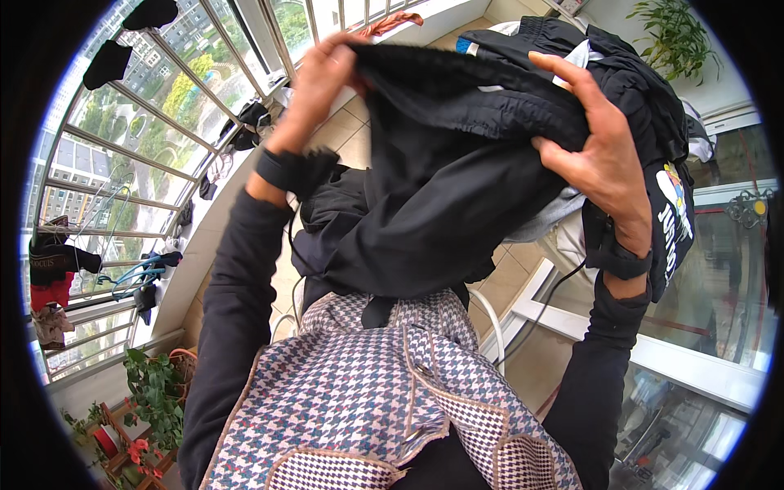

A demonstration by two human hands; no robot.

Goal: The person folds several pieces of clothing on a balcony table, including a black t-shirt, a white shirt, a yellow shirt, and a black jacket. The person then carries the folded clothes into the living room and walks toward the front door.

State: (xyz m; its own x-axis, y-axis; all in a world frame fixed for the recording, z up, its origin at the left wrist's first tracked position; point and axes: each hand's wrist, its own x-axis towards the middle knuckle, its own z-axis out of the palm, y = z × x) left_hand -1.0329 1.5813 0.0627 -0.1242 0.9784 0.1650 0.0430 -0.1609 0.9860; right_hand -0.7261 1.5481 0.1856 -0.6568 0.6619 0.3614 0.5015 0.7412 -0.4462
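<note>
A black garment with a gathered elastic waistband (441, 202) is stretched between my hands and hangs down over my lap. My left hand (327, 86) grips one end of the waistband at the upper left, slightly blurred. At the other end, my right hand (591, 135) pinches the band's edge between the thumb and the fingers, part of which lie behind the cloth. Each wrist wears a black strap. Other dark cloth (337, 202) lies beneath the garment near my knees. A pile of dark clothes (643, 92) stands just beyond my right hand.
A barred window (147, 147) with socks and small clothes along its sill curves along the left. Potted plants (153, 392) stand at the lower left. White-framed glass panels (692, 367) are on the right. A thin black cable (545, 300) hangs beside my right wrist.
</note>
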